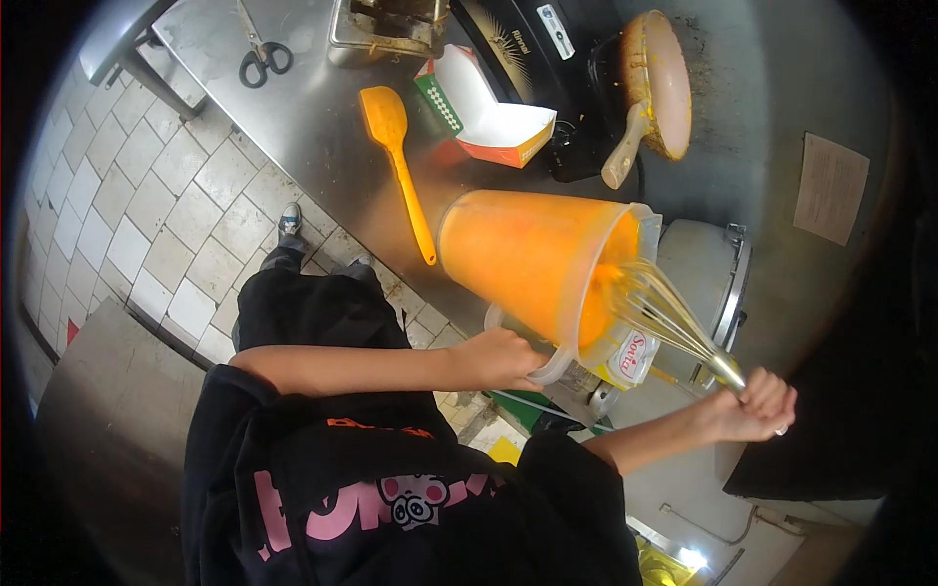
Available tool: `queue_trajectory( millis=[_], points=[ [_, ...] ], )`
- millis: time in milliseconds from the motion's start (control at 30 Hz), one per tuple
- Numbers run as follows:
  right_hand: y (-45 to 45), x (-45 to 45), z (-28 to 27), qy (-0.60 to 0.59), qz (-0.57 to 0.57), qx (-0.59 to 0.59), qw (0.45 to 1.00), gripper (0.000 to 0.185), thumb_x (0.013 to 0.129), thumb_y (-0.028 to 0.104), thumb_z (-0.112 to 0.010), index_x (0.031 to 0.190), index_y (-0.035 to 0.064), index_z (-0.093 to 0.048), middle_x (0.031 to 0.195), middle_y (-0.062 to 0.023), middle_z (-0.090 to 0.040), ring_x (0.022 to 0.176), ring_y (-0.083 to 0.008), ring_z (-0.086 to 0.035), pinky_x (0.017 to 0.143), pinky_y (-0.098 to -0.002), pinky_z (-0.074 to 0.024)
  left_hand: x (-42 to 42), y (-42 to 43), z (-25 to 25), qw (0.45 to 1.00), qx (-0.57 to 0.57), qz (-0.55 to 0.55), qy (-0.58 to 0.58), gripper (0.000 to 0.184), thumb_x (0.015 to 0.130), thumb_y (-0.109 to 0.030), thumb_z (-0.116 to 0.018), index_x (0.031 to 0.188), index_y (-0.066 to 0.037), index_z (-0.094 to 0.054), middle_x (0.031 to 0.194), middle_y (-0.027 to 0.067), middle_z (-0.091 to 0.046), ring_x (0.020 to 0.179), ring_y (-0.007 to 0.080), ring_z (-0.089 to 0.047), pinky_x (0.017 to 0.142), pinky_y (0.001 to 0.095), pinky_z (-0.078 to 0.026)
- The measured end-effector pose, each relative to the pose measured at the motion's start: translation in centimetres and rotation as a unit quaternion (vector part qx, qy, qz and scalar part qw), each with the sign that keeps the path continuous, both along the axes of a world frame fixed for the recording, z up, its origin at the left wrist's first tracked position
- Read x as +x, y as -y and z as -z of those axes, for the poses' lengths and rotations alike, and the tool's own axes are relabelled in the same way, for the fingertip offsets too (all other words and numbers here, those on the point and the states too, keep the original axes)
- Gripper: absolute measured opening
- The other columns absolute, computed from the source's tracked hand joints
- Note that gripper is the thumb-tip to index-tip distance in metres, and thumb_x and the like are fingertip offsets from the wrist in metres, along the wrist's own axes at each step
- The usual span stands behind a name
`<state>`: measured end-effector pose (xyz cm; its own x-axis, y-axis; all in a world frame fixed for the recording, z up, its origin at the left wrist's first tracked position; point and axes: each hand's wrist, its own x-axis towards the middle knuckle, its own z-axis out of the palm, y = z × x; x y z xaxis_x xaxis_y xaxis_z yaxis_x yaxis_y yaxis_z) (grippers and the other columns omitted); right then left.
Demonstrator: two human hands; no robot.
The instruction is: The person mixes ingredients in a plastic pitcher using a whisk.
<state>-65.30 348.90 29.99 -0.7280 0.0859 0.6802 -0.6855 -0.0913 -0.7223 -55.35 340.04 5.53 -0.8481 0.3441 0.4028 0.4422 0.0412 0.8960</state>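
Observation:
A large translucent pitcher (518,259) of orange liquid stands on the steel counter. My left hand (496,359) is closed round its handle. My right hand (757,408) grips the end of a metal whisk (674,317), whose wires reach into the pitcher's mouth at the orange liquid. Beside the pitcher lies an orange spatula (399,166). A white, green and red cardboard tray (489,112) sits beyond it. How deep the whisk's tip goes is hidden by the liquid.
Scissors (262,63) and a metal container (376,34) are on the counter (313,107). A pan (655,88) rests by the black stove. Near the pitcher are a large lidded pot (699,273) and a Sofia-like labelled packet (633,358). Paper hangs on the wall.

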Motion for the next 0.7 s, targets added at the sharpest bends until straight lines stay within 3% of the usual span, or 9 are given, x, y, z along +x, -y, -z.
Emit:
queue_trajectory(
  millis=[67,133,167,233,333,467,533,633,700],
  points=[
    [0.9,-0.3,3.6,0.055,-0.01,-0.026,0.998,0.034,0.082,0.011,-0.041,0.05,0.0137,-0.028,0.044,0.0026,-0.019,0.036,-0.006,-0.016,0.033,-0.0202,-0.0155,0.1,-0.1,0.2,1.0,0.005,-0.009,0.0,0.026,0.073,-0.031,-0.058,0.08,-0.006,-0.054,0.059,0.0134,-0.055,0.06,0.0316,-0.057,0.053,0.0398,-0.045],
    [3.2,-0.1,7.3,0.08,0.132,-0.026,0.988,0.036,0.082,0.013,-0.042,0.049,0.015,-0.027,0.042,0.0042,-0.019,0.034,-0.0047,-0.015,0.032,-0.0207,-0.0137,0.0,-0.4,0.4,0.999,0.014,-0.023,-0.018,0.027,0.072,-0.031,-0.058,0.08,-0.006,-0.054,0.059,0.013,-0.056,0.06,0.0313,-0.057,0.054,0.04,-0.045],
    [3.1,-0.4,9.0,0.084,0.13,-0.025,0.988,0.036,0.082,0.013,-0.042,0.049,0.015,-0.027,0.042,0.0042,-0.019,0.034,-0.0047,-0.015,0.032,-0.0207,-0.0137,0.0,-0.5,0.5,0.999,0.014,-0.026,-0.013,0.027,0.072,-0.031,-0.058,0.08,-0.006,-0.054,0.059,0.013,-0.056,0.06,0.0313,-0.057,0.054,0.04,-0.045],
    [2.1,-0.7,11.9,0.204,-0.012,0.043,0.978,0.032,0.082,0.015,-0.043,0.053,0.0127,-0.031,0.043,0.0039,-0.019,0.035,-0.0051,-0.016,0.033,-0.0205,-0.0143,0.1,-0.7,0.7,0.999,0.024,-0.031,-0.019,0.027,0.071,-0.031,-0.06,0.078,-0.006,-0.055,0.06,0.0124,-0.056,0.06,0.031,-0.057,0.054,0.0397,-0.045],
    [4.0,-1.5,9.8,0.203,0.087,0.045,0.974,0.032,0.082,0.015,-0.043,0.053,0.0123,-0.031,0.043,0.0041,-0.019,0.036,-0.0059,-0.016,0.033,-0.0213,-0.0152,0.1,0.1,0.0,0.999,0.023,-0.028,0.012,0.031,0.071,-0.033,-0.059,0.07,-0.002,-0.054,0.058,0.015,-0.055,0.059,0.0315,-0.056,0.054,0.039,-0.045],
    [4.3,-1.7,11.9,0.234,0.09,0.089,0.964,0.034,0.08,0.013,-0.043,0.051,0.0149,-0.026,0.042,0.0049,-0.016,0.036,-0.0061,-0.014,0.034,-0.0213,-0.0153,0.3,-0.5,0.4,0.998,0.044,-0.048,-0.015,0.03,0.07,-0.032,-0.06,0.071,-0.003,-0.055,0.057,0.0151,-0.055,0.058,0.0314,-0.056,0.053,0.0386,-0.045],
    [4.2,-1.6,11.2,0.25,0.028,0.132,0.959,0.033,0.08,0.014,-0.044,0.052,0.0151,-0.026,0.043,0.0041,-0.017,0.036,-0.0061,-0.015,0.035,-0.0213,-0.0154,0.2,-0.3,0.3,0.998,0.03,-0.058,-0.011,0.03,0.07,-0.033,-0.06,0.071,-0.003,-0.055,0.056,0.0148,-0.055,0.058,0.031,-0.057,0.052,0.0382,-0.045],
    [4.6,-2.1,10.8,0.207,0.095,0.059,0.972,0.029,0.082,0.01,-0.042,0.057,0.0117,-0.029,0.044,0.0037,-0.02,0.037,-0.0056,-0.017,0.034,-0.021,-0.0179,0.2,-0.8,0.7,0.998,0.039,-0.056,-0.008,0.03,0.07,-0.034,-0.059,0.073,-0.004,-0.056,0.056,0.0141,-0.055,0.058,0.0305,-0.057,0.052,0.0377,-0.045],
    [4.9,-1.5,12.1,0.222,0.108,0.086,0.965,0.029,0.082,0.01,-0.042,0.057,0.012,-0.029,0.045,0.0037,-0.021,0.037,-0.0057,-0.017,0.034,-0.0208,-0.0179,0.3,-0.9,0.7,0.998,0.039,-0.054,-0.008,0.03,0.07,-0.034,-0.059,0.074,-0.004,-0.055,0.056,0.0138,-0.055,0.058,0.0304,-0.057,0.052,0.0377,-0.045]
  ],
)
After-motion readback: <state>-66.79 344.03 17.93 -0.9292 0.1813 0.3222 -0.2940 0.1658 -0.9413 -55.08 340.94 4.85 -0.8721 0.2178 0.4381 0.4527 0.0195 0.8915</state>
